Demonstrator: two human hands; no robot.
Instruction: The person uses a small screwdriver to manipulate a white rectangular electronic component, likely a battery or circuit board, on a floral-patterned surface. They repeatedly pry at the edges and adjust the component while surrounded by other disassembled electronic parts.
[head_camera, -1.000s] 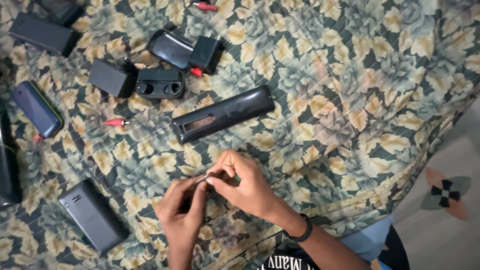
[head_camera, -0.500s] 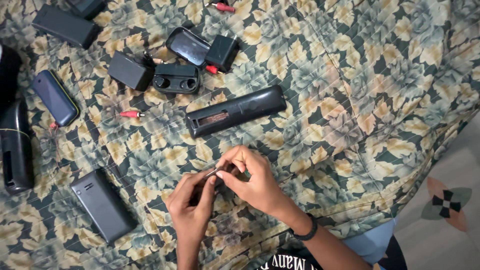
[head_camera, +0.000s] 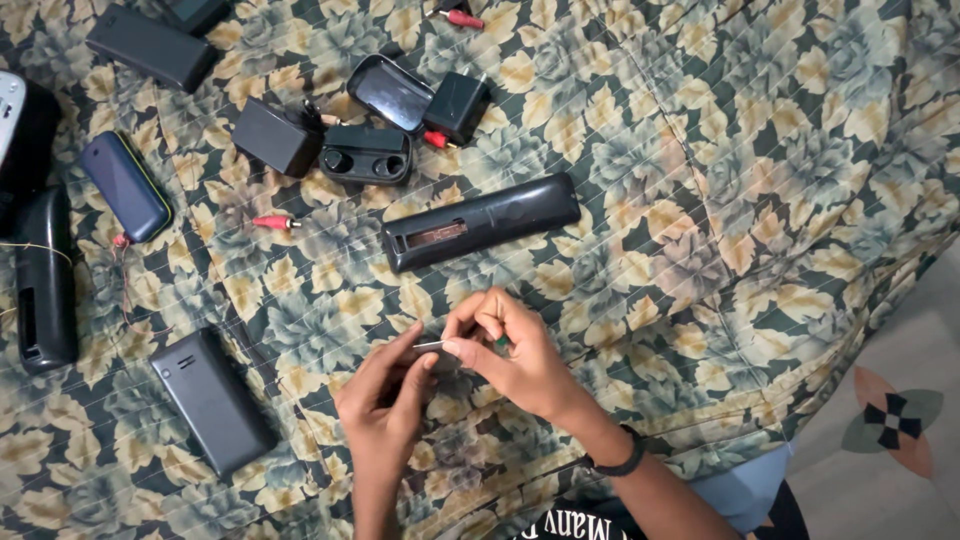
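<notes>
**Small metal piece pinched between both hands, remote lying open**

Held low over the floral bedspread (head_camera: 700, 200), just in front of the body: a thin metal piece (head_camera: 430, 345), silvery, too small to identify for certain, possibly a pin or a battery spring. Pinched from the right by the right hand (head_camera: 510, 355), fingers (head_camera: 470, 350) closed on it, with a speck of green showing between them. Met from the left by the left hand (head_camera: 390, 395), fingertips brought together against the same piece.

Just beyond the hands, a long black remote control (head_camera: 480, 222), lying back-up with its battery bay uncovered and apparently empty; copper-coloured inside, no cells visible. Judging from that, well short of finished: cover off, nothing refitted, small part in hand rather than seated.

Farther out, a black earbud case (head_camera: 365, 155), lid (head_camera: 390, 92) thrown back, both sockets empty as far as can be seen. Beside it, two black plug adapters (head_camera: 275, 135) (head_camera: 458, 105) and red-tipped plugs (head_camera: 272, 222). To the left, a dark keypad phone (head_camera: 212, 400), a blue oblong device (head_camera: 125, 187) and a black handset-like unit (head_camera: 45, 280). Contents of the remaining black boxes along the top edge impossible to tell.
</notes>
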